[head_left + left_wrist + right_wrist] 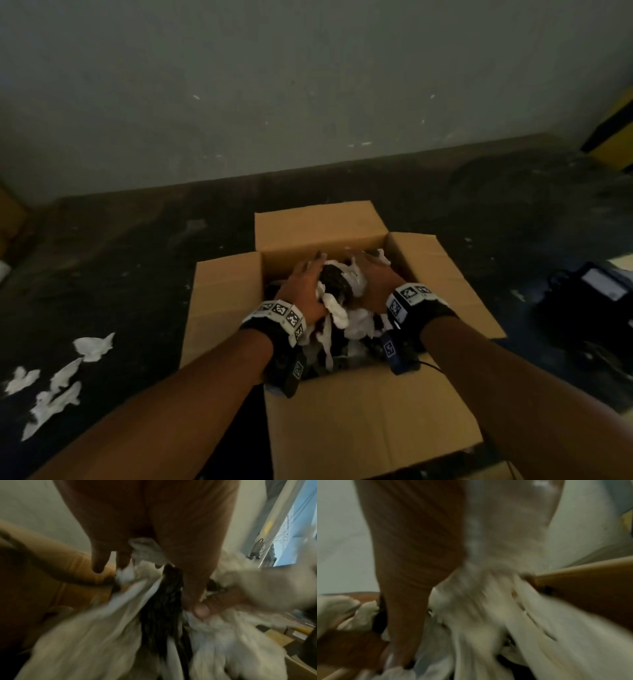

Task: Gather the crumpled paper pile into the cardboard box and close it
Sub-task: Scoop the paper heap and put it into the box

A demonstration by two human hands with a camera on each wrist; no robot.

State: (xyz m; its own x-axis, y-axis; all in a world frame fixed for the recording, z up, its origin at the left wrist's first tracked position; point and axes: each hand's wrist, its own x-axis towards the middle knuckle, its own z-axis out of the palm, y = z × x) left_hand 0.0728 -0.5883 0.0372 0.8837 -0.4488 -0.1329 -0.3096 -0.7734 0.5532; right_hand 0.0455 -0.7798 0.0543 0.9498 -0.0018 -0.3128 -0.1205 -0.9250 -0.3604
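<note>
An open cardboard box point(370, 421) stands on the dark floor with all its flaps spread outward. Over its opening I hold a bundle of crumpled paper point(342, 301), white sheets mixed with dark ones. My left hand point(301, 281) clasps the bundle's left side and my right hand point(373, 277) its right side, fingers curved round it and pointing away from me. The blurred left wrist view shows my left thumb point(200, 609) dug into the paper point(96, 635), with a scrap poking out between the fingers. Paper point(488, 615) lies against my right palm, beside a box flap point(590, 588).
Several loose white paper scraps point(92, 347) lie on the floor to the left of the box, more nearer me point(51, 401). A dark device with cables point(589, 294) sits on the floor at the right. A grey wall point(308, 85) rises behind the box.
</note>
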